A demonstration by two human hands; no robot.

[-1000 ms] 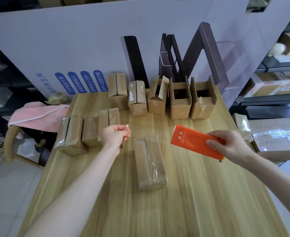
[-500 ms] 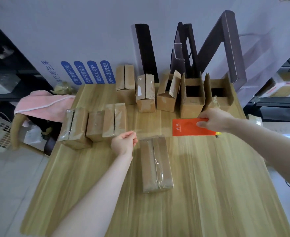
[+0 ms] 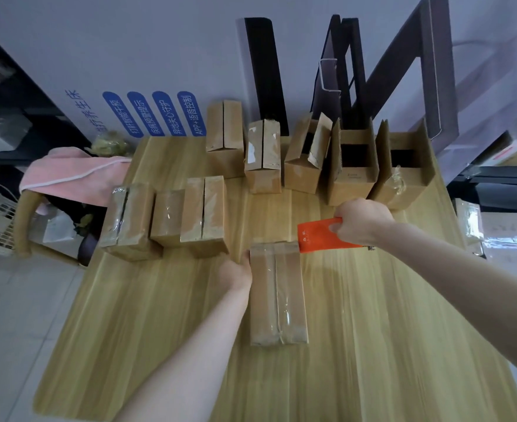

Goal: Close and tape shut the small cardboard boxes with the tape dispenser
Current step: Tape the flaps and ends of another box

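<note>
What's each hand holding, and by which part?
Right hand grips the tape dispenser by its right end. Left hand touches the far-left corner of the taped box; grip unclear.

One box point(image 3: 277, 293) lies in the middle of the table point(image 3: 373, 345), with the left hand point(image 3: 237, 272) against its left side and the tape dispenser point(image 3: 318, 236), held by the right hand point(image 3: 362, 220), at its far right corner. A group of three boxes point(image 3: 172, 217) stands behind it to the left, and a row of five boxes point(image 3: 263, 156) stands along the far edge.
</note>
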